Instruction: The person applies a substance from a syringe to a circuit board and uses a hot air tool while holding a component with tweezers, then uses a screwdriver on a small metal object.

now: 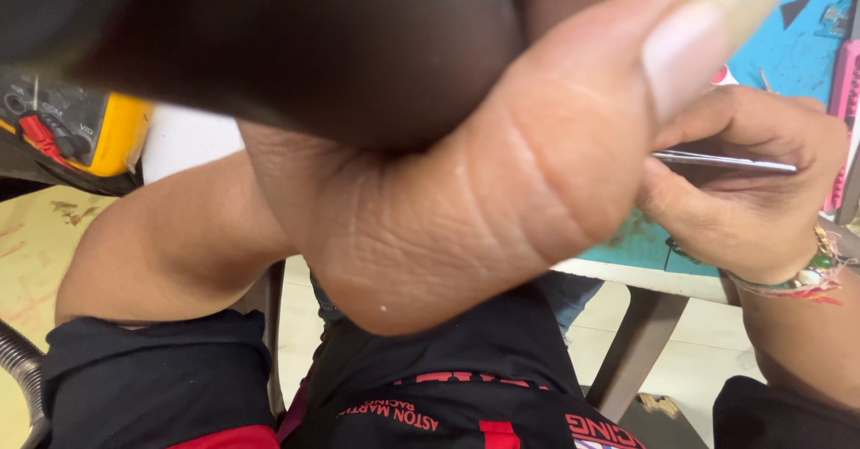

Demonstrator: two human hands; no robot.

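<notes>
1. Head view: the left hand (466,171) is raised very close to the camera and fills most of the frame, its thumb with a long nail pointing up to the right.
2. Its grip is wrapped around a dark object (296,46) at the top of the view; the object is blurred, so I cannot tell what it is.
3. The right hand (752,189) sits lower on the right, over the turquoise mat (788,46) that covers the desk (645,279).
4. Its grip is pressed together on thin metal tweezers (726,159), thumb below and fingers (761,113) curled over the top, with the tool lying nearly level and pointing left toward the other hand.
5. A beaded bracelet (811,279) circles the right wrist.
6. At the far left, a yellow meter (107,131) with red parts rests on the desk, well apart from both hands.
7. A pink object (844,82) lies at the right edge, just beyond the right hand.
8. Below, the person's dark shirt with red trim (448,386) and the pale tiled floor (717,350) show under the desk edge.
</notes>
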